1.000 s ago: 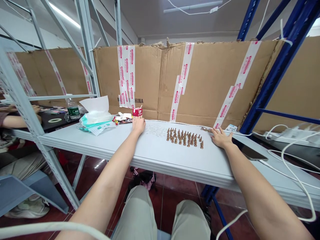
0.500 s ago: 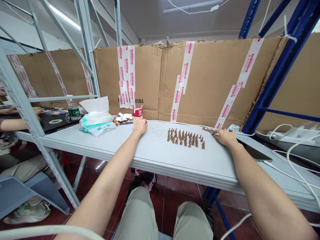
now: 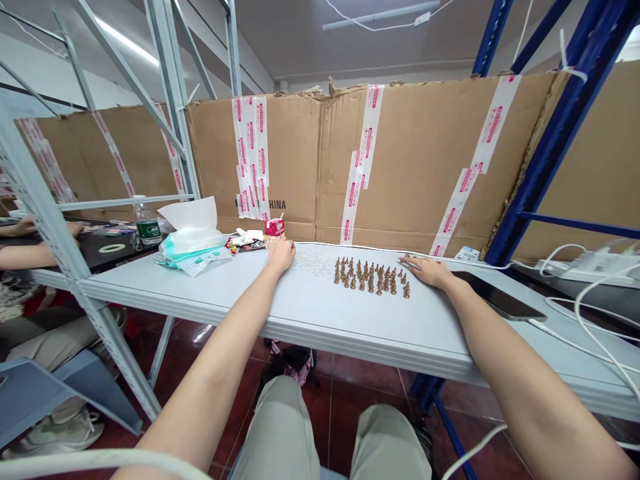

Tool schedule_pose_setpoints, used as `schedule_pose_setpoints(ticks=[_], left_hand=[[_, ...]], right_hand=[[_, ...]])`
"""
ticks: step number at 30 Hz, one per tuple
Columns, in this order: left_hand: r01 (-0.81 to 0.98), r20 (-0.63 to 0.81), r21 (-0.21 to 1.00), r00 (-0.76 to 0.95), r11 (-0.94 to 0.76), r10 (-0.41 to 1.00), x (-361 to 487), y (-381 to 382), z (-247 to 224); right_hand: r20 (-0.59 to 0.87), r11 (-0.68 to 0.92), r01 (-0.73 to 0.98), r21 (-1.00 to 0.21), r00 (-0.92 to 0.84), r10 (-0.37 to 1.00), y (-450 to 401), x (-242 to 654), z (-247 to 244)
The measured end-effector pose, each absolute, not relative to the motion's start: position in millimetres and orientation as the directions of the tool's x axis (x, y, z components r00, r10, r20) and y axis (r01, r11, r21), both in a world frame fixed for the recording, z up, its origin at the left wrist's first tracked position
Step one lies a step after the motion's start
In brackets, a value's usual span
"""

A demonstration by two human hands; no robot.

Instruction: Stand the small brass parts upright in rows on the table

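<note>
Small bronze-coloured figurines, mostly upright in close rows, tiny clear pieces scattered beside them

A hand could slide through the open strip along the front of the tabletop, on the near side of the upright bronze-coloured pieces. Those crowd the middle, the cardboard wall closes the back, the phone flanks the right hand, and tiny clear bits, apparently low, lie beside the left hand
</note>
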State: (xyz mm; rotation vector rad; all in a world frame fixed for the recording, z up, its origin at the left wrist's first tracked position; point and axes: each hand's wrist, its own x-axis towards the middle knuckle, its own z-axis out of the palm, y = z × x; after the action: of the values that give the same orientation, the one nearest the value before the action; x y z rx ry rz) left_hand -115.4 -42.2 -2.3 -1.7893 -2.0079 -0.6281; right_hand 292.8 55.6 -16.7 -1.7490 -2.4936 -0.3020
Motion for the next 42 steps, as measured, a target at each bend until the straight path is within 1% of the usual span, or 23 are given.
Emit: schedule_pose_setpoints(ticks=[2, 5, 7, 11, 12, 14, 16, 17, 21, 23, 24, 26, 27, 29, 30, 32, 34, 38, 42], left_hand=[[0.994, 0.560, 0.070, -0.109, 0.085, 0.821, -115.7, -41.5, -3.0], [0.995, 0.562, 0.065, -0.101, 0.078, 0.821, -115.8, -41.1, -3.7], [0.995, 0.562, 0.065, -0.099, 0.075, 0.821, -115.6, -40.9, -3.8], [0.996, 0.563, 0.057, -0.089, 0.069, 0.822, -114.7, -40.5, -4.0], [0.996, 0.565, 0.051, -0.083, 0.066, 0.821, -114.4, -40.4, -4.0], [0.998, 0.567, 0.038, -0.067, 0.055, 0.821, -114.0, -40.3, -3.9], [0.999, 0.565, 0.029, -0.052, 0.043, 0.824, -113.7, -40.5, -3.7], [0.999, 0.563, 0.026, -0.045, 0.037, 0.825, -113.7, -40.6, -3.6], [0.999, 0.586, 0.019, -0.033, 0.027, 0.810, -114.0, -40.9, -3.3], [0.999, 0.608, 0.028, -0.032, 0.018, 0.793, -112.9, -41.4, -2.5], [0.999, 0.619, 0.039, -0.029, 0.006, 0.785, -111.2, -42.1, -1.5], [0.996, 0.641, 0.079, -0.015, -0.046, 0.767, -103.9, -44.7, 2.6], [0.990, 0.663, 0.105, 0.002, -0.096, 0.749, -97.6, -46.7, 5.7], [0.956, 0.723, 0.155, 0.063, -0.251, 0.688, -78.5, -51.6, 13.6], [0.923, 0.743, 0.157, 0.124, -0.351, 0.657, -65.7, -54.4, 18.0], [0.853, 0.765, 0.122, 0.246, -0.508, 0.596, -35.5, -59.5, 27.0], [0.809, 0.791, 0.098, 0.290, -0.580, 0.538, -4.3, -62.7, 34.3], [0.768, 0.872, 0.118, 0.224, -0.630, 0.436, 35.6, -62.2, 38.1], [0.764, 0.907, 0.173, 0.122, -0.621, 0.402, 34.6, -59.7, 30.8]], right_hand=[[0.141, 0.329, 0.939, 0.095, -0.340, 0.930, 55.4, 290.5, -15.5], [0.179, 0.323, 0.943, 0.080, -0.333, 0.926, 49.2, 288.3, -10.8], [0.237, 0.339, 0.936, 0.095, -0.352, 0.905, 42.5, 285.8, -7.1], [0.427, 0.326, 0.933, 0.151, -0.359, 0.830, 36.5, 276.7, -5.9], [0.437, 0.322, 0.934, 0.155, -0.357, 0.825, 38.9, 274.8, -7.6], [0.359, 0.334, 0.933, 0.134, -0.359, 0.861, 48.4, 273.5, -12.4], [0.236, 0.361, 0.929, 0.078, -0.369, 0.899, 60.9, 276.6, -17.2], [0.206, 0.385, 0.922, 0.053, -0.387, 0.899, 66.5, 279.7, -19.1], [0.273, 0.449, 0.893, -0.005, -0.431, 0.860, 73.4, 293.7, -19.5], [0.308, 0.469, 0.880, -0.072, -0.428, 0.850, 67.7, 295.7, -14.9], [0.335, 0.481, 0.867, -0.132, -0.418, 0.845, 63.5, 294.2, -11.2], [0.420, 0.511, 0.801, -0.313, -0.366, 0.830, 53.5, 285.1, -1.1], [0.471, 0.523, 0.736, -0.430, -0.311, 0.825, 47.5, 277.6, 5.2], [0.542, 0.548, 0.528, -0.649, -0.184, 0.820, 32.8, 257.8, 18.8], [0.555, 0.558, 0.414, -0.720, -0.139, 0.820, 24.0, 246.3, 25.1], [0.560, 0.574, 0.254, -0.779, -0.129, 0.818, 4.9, 222.9, 34.6], [0.552, 0.570, 0.152, -0.807, -0.144, 0.821, -13.3, 202.1, 38.1], [0.496, 0.525, 0.082, -0.847, -0.231, 0.837, -35.7, 177.8, 30.8], [0.444, 0.466, 0.031, -0.884, -0.250, 0.861, -39.4, 171.8, 21.7]])
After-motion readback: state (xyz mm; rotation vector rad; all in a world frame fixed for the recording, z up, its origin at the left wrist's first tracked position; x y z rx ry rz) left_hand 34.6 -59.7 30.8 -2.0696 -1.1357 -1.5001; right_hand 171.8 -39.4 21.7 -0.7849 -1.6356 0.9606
